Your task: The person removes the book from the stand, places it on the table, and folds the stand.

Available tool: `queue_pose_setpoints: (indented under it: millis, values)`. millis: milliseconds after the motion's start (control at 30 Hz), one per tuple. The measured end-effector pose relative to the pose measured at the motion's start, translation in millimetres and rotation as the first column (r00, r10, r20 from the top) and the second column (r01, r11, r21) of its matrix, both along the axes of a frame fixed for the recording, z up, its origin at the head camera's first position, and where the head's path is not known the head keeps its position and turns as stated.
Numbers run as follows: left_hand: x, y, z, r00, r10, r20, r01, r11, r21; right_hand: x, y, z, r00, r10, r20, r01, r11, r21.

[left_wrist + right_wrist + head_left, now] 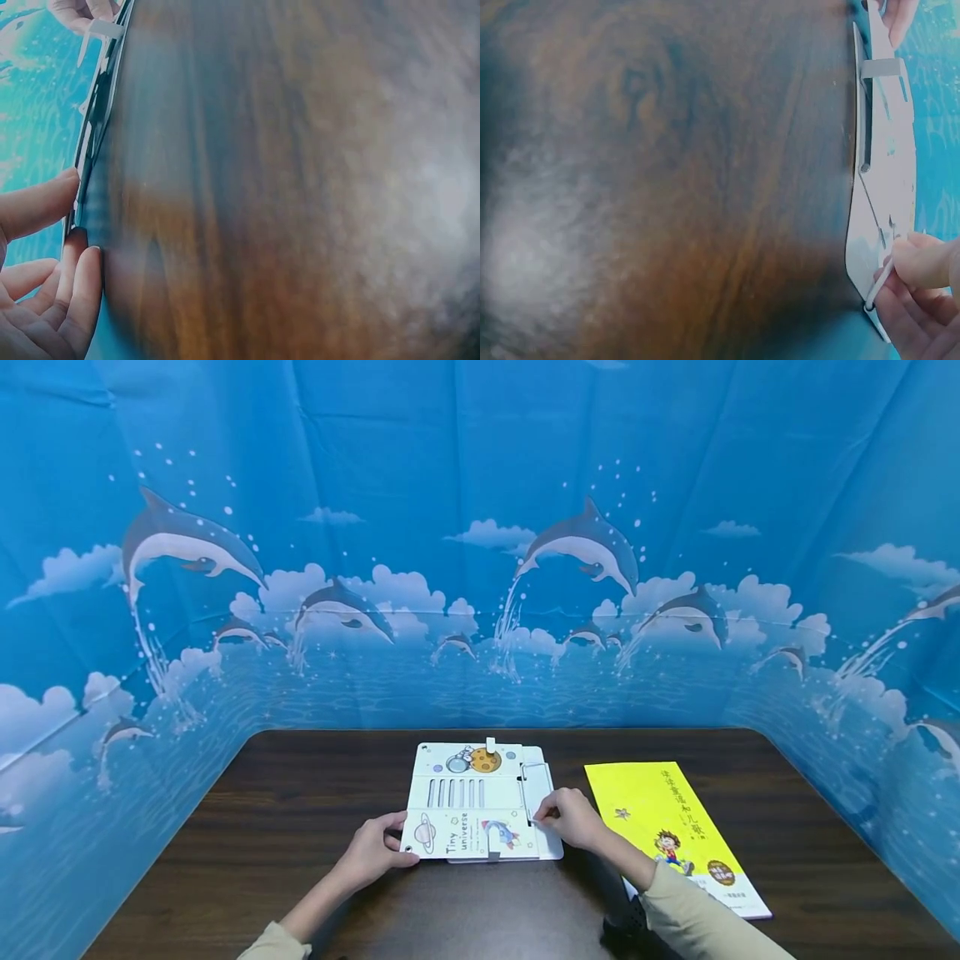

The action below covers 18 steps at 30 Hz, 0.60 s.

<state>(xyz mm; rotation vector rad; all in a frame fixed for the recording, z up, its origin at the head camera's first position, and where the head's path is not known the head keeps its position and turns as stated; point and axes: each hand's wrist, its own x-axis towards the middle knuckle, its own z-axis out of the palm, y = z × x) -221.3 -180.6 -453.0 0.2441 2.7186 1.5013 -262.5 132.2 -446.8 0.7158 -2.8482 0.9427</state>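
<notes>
A flat white book stand (465,797) with a planet, an astronaut, a rocket and the words "Tiny universe" lies on the table. My left hand (378,843) holds its left edge; in the left wrist view the thumb (41,202) is on one face and fingers (81,300) are at the other. At the right side, my right hand (572,817) pinches the thin wire support (534,821) of the stand. The right wrist view shows that wire (880,283) between thumb and fingers. Small clips (492,843) sit on the stand's front and back edges.
A yellow book (652,810) with a cartoon child on its cover lies to the right, partly under my right forearm. A black object (626,931) is beside that forearm. The dark wooden table (285,802) meets a blue dolphin-print curtain (420,527) behind.
</notes>
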Motion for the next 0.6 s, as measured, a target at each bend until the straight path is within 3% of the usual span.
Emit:
queue_pose_setpoints:
  millis: [433,600]
  values:
    - [-3.5,-0.4,0.3,1.000,-0.012,-0.001,0.012,0.999,0.046,-0.5,-1.9,8.4,0.998,-0.014,0.069,0.015,1.000,-0.026]
    - [-1.5,-0.3,0.2,1.000,-0.007,0.017,0.006,0.999,0.040,3.6,-8.4,14.0,0.997,-0.011,0.078,0.019,0.995,-0.101]
